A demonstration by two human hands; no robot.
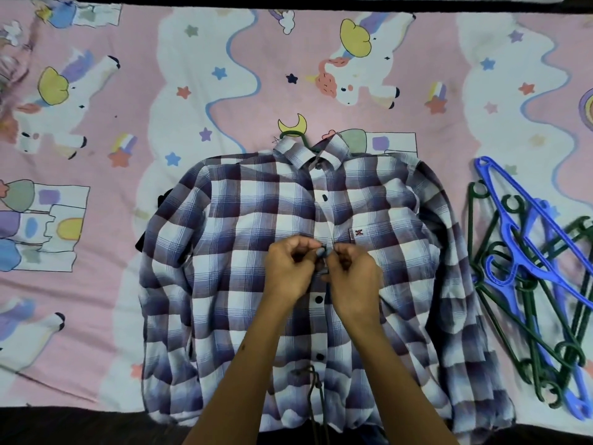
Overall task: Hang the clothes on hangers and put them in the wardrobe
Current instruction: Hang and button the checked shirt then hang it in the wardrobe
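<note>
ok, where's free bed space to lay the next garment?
Left of the plaid shirt, the bedsheet lies bare; likewise beyond the collar. Crowded on the right: a hanger pile sits beside the sleeve. Both hands pinch the shirt's placket.

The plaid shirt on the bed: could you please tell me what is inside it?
A green hanger hook sticks out of the collar of the plaid shirt. The hanger's body is covered by fabric.

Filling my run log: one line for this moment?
stage: buttoning | left hand, right hand: pinching placket | plaid shirt: on green hanger
</note>
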